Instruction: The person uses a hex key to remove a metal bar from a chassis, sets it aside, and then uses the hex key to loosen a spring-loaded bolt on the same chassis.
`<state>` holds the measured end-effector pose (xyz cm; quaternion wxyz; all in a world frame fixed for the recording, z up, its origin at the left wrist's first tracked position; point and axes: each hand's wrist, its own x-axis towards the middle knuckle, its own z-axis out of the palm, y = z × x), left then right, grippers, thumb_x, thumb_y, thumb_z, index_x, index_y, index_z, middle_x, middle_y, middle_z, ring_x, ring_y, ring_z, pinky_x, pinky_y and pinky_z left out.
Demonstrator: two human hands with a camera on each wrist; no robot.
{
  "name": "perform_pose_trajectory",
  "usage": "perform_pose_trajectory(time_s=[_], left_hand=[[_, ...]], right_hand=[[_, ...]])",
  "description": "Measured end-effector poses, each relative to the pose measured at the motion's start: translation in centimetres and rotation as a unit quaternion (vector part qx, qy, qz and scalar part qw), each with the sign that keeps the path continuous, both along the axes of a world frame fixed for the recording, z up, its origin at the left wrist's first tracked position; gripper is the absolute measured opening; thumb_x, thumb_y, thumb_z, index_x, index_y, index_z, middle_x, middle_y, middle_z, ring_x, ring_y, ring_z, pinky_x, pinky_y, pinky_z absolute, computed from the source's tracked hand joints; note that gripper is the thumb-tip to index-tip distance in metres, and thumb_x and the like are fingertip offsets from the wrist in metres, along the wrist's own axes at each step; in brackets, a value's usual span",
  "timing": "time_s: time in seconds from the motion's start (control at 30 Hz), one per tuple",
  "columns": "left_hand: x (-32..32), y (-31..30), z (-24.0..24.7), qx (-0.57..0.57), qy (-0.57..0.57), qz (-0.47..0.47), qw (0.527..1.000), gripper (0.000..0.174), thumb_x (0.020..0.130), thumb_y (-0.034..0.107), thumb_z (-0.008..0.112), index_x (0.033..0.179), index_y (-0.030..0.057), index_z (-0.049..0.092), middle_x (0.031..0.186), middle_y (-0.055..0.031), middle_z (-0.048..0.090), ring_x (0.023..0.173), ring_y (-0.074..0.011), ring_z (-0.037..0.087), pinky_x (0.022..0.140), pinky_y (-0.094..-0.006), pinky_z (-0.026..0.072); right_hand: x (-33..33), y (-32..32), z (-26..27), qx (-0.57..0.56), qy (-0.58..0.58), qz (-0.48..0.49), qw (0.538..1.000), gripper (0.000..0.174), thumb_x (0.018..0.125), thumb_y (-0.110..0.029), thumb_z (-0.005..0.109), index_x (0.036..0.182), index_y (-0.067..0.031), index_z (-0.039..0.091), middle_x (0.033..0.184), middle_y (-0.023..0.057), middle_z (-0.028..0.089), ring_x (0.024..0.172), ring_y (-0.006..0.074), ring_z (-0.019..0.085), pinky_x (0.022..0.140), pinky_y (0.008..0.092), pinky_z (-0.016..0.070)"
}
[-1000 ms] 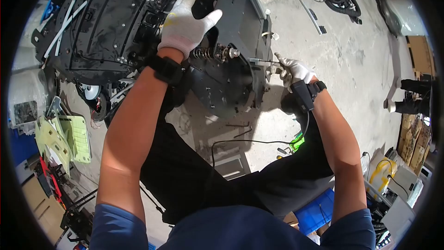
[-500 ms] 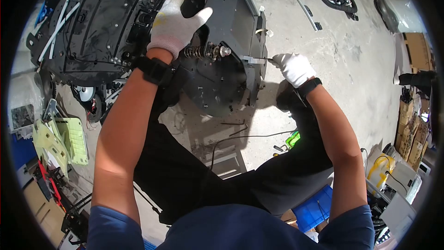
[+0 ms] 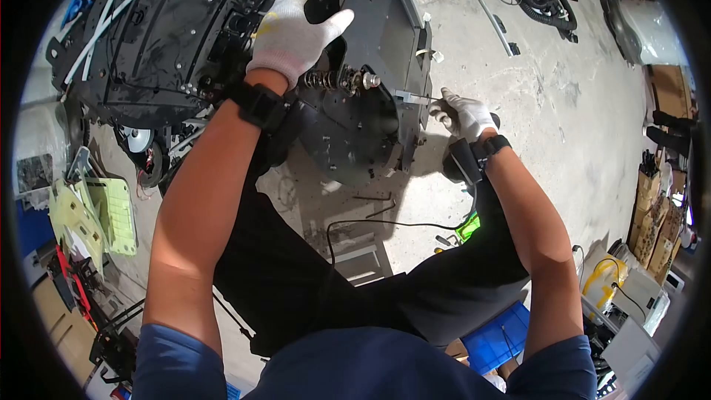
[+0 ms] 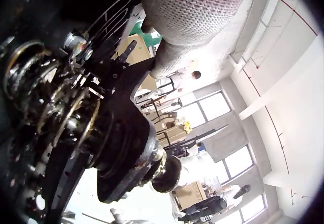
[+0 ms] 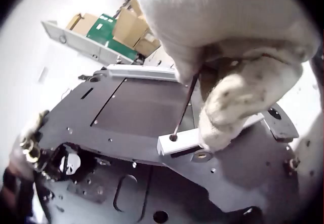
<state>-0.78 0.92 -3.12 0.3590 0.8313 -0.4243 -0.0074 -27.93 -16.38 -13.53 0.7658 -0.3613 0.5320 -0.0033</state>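
Observation:
My left hand [image 3: 296,37], in a white knit glove, lies over the black vehicle frame [image 3: 141,52] with thumb spread and fingers extended. Just below that hand is a coil-spring shock absorber [image 3: 322,80], large in the left wrist view. My gloved right hand [image 3: 466,115] is at the right side of a dark metal panel [image 3: 344,137]. Its fingers hold a tool with a thin dark shaft [image 5: 185,110]; the handle is hidden in the glove. The shaft's tip stands at a hole in a short silver bar [image 5: 190,139] on the panel, and a fingertip touches that bar.
Two L-shaped keys [image 3: 383,208] and a grey frame [image 3: 363,261] lie on the floor between my legs. A black cable [image 3: 392,221] crosses there. A black hose bundle [image 3: 544,4] lies at upper right, pale green plastic parts [image 3: 115,215] at left.
My right hand has turned back and forth at the wrist around the tool, its back facing up half a second ago. The left hand keeps its place on the frame.

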Motion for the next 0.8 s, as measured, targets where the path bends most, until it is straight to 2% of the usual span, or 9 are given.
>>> perform_pose_trajectory(time_s=[0.1,0.3,0.33,0.57,0.6,0.67,0.73,0.77,0.8], left_hand=[[0.1,0.1,-0.1,-0.006,-0.001,-0.004,1.0,0.068,0.076,0.037,0.074,0.131,0.0041,0.051,0.129,-0.0163,0.055,0.119,-0.0291,0.053,0.103,-0.0361,0.0403],[0.3,0.1,-0.5,-0.018,-0.018,-0.011,1.0,0.068,0.076,0.038,0.073,0.132,0.0053,0.051,0.129,-0.0166,0.055,0.12,-0.029,0.053,0.102,-0.0365,0.0408],[0.3,0.1,-0.7,-0.018,-0.017,-0.009,1.0,0.068,0.076,0.038,0.073,0.132,0.0053,0.051,0.129,-0.0166,0.055,0.12,-0.029,0.053,0.102,-0.0365,0.0408],[-0.1,0.1,0.5,-0.007,0.064,-0.012,0.998,0.065,0.076,0.036,0.075,0.129,0.0045,0.054,0.126,-0.0154,0.057,0.116,-0.0256,0.055,0.101,-0.0331,0.0418],[0.1,0.1,0.4,-0.02,0.053,-0.016,0.998,0.066,0.075,0.036,0.075,0.13,0.0049,0.054,0.126,-0.015,0.057,0.117,-0.0246,0.055,0.101,-0.0327,0.0415],[0.1,0.1,0.2,-0.016,0.029,-0.009,0.999,0.068,0.075,0.036,0.074,0.132,0.0059,0.052,0.128,-0.0143,0.057,0.119,-0.0229,0.054,0.102,-0.0318,0.0405],[-0.3,0.1,1.0,-0.003,0.073,-0.001,0.997,0.068,0.074,0.037,0.074,0.132,0.0074,0.053,0.127,-0.0133,0.057,0.118,-0.0227,0.054,0.101,-0.0319,0.0412],[-0.1,0.1,0.7,-0.009,0.064,-0.004,0.998,0.068,0.074,0.038,0.074,0.132,0.0083,0.053,0.127,-0.0129,0.057,0.118,-0.0225,0.055,0.101,-0.032,0.0416],[-0.4,0.1,1.2,0.015,0.084,0.007,0.996,0.068,0.074,0.038,0.074,0.133,0.0091,0.053,0.127,-0.0125,0.057,0.118,-0.0226,0.055,0.101,-0.0323,0.0414]], right_hand=[[-2.2,-2.0,-8.0,-0.105,-0.098,0.038,0.989,0.031,0.095,-0.027,0.057,0.102,0.0033,0.058,0.083,0.0102,0.068,0.053,0.0124,0.058,0.049,0.021,0.0507],[0.4,2.1,2.0,0.183,-0.008,-0.127,0.975,0.045,0.098,-0.038,0.047,0.106,0.0055,0.056,0.072,0.0038,0.062,0.049,0.0111,0.056,0.036,0.0242,0.0452],[0.0,0.7,1.2,0.199,0.022,-0.015,0.98,0.049,0.1,-0.04,0.041,0.105,0.0059,0.057,0.065,-0.0006,0.059,0.045,0.0061,0.051,0.032,0.0229,0.041],[0.9,0.3,2.1,0.124,0.035,0.006,0.992,0.04,0.099,-0.033,0.047,0.095,0.0048,0.06,0.063,-0.0003,0.062,0.04,0.0018,0.044,0.031,0.0164,0.032],[0.9,0.6,2.3,-0.048,0.084,0.107,0.989,0.038,0.099,-0.031,0.049,0.093,0.0047,0.06,0.07,0.0029,0.067,0.042,0.0035,0.045,0.037,0.0188,0.0382],[0.9,0.8,2.8,-0.143,0.057,0.168,0.974,0.038,0.099,-0.031,0.049,0.093,0.0047,0.061,0.073,0.0039,0.068,0.044,0.0049,0.047,0.041,0.0205,0.0414],[0.8,0.3,1.6,-0.359,0.095,0.305,0.877,0.034,0.099,-0.03,0.049,0.098,0.0018,0.061,0.078,0.0056,0.07,0.052,0.0104,0.056,0.054,0.0253,0.0484],[0.4,0.1,1.2,-0.358,0.098,0.305,0.877,0.034,0.099,-0.03,0.049,0.098,0.0018,0.061,0.078,0.0056,0.07,0.052,0.0104,0.056,0.054,0.0253,0.0484],[-0.1,-0.1,1.1,-0.466,0.099,0.378,0.794,0.032,0.098,-0.03,0.05,0.101,-0.0012,0.062,0.079,0.0053,0.071,0.054,0.0117,0.058,0.054,0.0261,0.049]])
